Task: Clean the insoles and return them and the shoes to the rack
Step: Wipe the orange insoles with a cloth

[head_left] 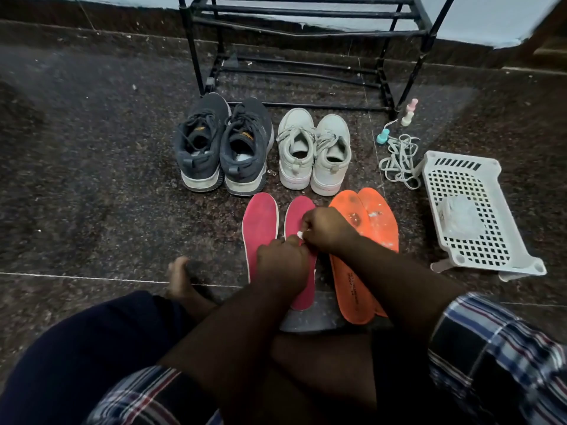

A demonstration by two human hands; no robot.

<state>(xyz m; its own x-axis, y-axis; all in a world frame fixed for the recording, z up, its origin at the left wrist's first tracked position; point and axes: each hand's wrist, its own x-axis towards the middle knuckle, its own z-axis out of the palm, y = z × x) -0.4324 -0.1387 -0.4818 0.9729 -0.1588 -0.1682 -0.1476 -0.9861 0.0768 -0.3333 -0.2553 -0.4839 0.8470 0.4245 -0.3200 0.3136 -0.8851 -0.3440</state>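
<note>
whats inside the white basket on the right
A crumpled clear plastic bag lies on the perforated top of the white basket, which seems upturned. Anything under it is hidden.

One view only, head-worn, wide-angle, looking forward and steeply down from a seated person. Hands (pixel 303 243) sit near frame centre, close to the lens; forearms and knees fill the bottom edge. Insoles (pixel 260 228) and shoes (pixel 224 145) lie mid-frame on the floor. Rack (pixel 306 32) stands farthest, cut off by the top edge. Edges bend from lens distortion.
</note>
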